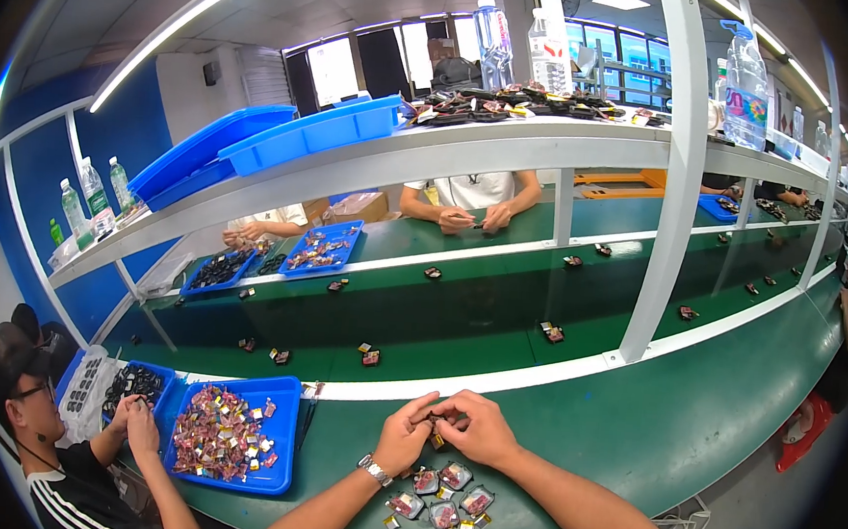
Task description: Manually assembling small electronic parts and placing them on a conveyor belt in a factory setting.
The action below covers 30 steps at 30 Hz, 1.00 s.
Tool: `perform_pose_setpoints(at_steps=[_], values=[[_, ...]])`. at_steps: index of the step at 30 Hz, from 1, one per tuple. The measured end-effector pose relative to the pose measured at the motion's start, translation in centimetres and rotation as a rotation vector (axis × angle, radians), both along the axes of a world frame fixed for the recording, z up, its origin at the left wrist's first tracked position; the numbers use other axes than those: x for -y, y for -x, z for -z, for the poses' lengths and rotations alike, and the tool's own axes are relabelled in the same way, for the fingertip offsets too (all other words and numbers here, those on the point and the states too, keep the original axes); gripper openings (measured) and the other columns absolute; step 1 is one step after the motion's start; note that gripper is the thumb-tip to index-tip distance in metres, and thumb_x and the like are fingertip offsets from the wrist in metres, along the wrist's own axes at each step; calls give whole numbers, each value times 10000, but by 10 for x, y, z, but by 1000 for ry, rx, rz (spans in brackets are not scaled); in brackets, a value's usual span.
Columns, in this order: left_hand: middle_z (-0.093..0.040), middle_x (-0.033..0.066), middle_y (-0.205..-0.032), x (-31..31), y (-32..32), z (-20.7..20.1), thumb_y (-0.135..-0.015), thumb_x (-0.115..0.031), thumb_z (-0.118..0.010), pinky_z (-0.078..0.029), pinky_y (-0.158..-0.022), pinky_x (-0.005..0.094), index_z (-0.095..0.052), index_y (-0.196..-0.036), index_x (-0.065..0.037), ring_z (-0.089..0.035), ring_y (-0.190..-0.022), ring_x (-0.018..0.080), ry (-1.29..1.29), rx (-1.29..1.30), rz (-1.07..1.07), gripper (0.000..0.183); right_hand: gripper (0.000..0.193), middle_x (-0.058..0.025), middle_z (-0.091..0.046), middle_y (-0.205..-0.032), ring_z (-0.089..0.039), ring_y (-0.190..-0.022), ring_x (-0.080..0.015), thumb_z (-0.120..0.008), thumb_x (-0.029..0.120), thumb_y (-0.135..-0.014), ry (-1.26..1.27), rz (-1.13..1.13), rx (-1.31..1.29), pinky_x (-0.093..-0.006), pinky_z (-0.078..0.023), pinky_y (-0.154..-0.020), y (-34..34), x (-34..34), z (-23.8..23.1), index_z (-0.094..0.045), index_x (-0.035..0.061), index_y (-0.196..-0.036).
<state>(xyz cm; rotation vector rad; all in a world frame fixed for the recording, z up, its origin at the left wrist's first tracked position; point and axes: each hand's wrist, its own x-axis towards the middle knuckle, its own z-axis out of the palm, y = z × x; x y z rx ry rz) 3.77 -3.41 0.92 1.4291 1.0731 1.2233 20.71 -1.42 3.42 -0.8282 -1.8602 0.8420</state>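
Above the green worktop, my left hand (pixel 402 442) and my right hand (pixel 481 428) meet with bent fingers, pinching one small electronic assembly (pixel 437 441). Mostly my fingers cover it; a dark edge and a yellowish bit show below them. Just nearer to me lies a cluster of several similar assemblies (pixel 444 515), each with a greyish clear casing, a reddish circuit board and a small silver-and-yellow piece. Left of my left wrist, a blue tray (pixel 286 432) holds a heap of loose reddish boards (pixel 220 432) with silver-and-yellow pieces.
Beyond a white rail (pixel 455 385), a green conveyor belt (pixel 439 329) carries scattered assemblies. A white post (pixel 672 184) rises right of my hands, supporting a shelf with blue bins (pixel 315 134) and bottles. A co-worker (pixel 48 445) sits close on my left; others work across the belt.
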Motion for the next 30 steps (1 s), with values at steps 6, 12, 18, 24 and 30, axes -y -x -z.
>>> perform_pose_setpoints(at_steps=[6, 12, 18, 24, 30], values=[[-598, 162, -1249, 1, -1, -3, -917, 66, -426, -495, -899, 267, -399, -1384, 22, -604, -1063, 160, 59, 76, 67, 470, 163, -76, -618, -888, -638, -764, -137, -671, 56, -797, 33, 14, -38, -258, -559, -683, -2, -3, 2, -686, 39, -958], [-581, 160, -1264, -1, 4, 1, -910, 76, -424, -488, -905, 261, -414, -1380, 20, -589, -1088, 163, 37, -55, 56, 474, 148, -65, -605, -848, -610, -697, -131, -682, 56, -772, -40, 16, 12, -255, -527, -632, 3, 3, 0, -677, 39, -918], [-554, 126, -1314, 1, 5, -8, -914, 41, -460, -503, -892, 273, -354, -1437, -42, -579, -1108, 144, 206, 183, 148, 540, 138, -62, -589, -817, -594, -673, -133, -682, 69, -765, -69, 63, -8, -255, -512, -615, -2, -2, 0, -669, 34, -899], [-559, 146, -1303, -5, 3, -1, -906, 51, -468, -525, -854, 282, -360, -1422, -19, -595, -1097, 173, 232, 215, 154, 532, 141, -67, -604, -836, -603, -687, -137, -675, 62, -765, -48, 85, 41, -262, -520, -642, -8, -7, 4, -673, 29, -902], [-553, 206, -1272, -9, 7, 2, -912, 24, -488, -544, -896, 381, -454, -1269, 35, -602, -1109, 276, 117, 256, 30, 359, 135, -70, -659, -795, -624, -695, -109, -683, 84, -793, 153, 90, 46, -253, -519, -673, -20, -30, 19, -675, -1, -897]])
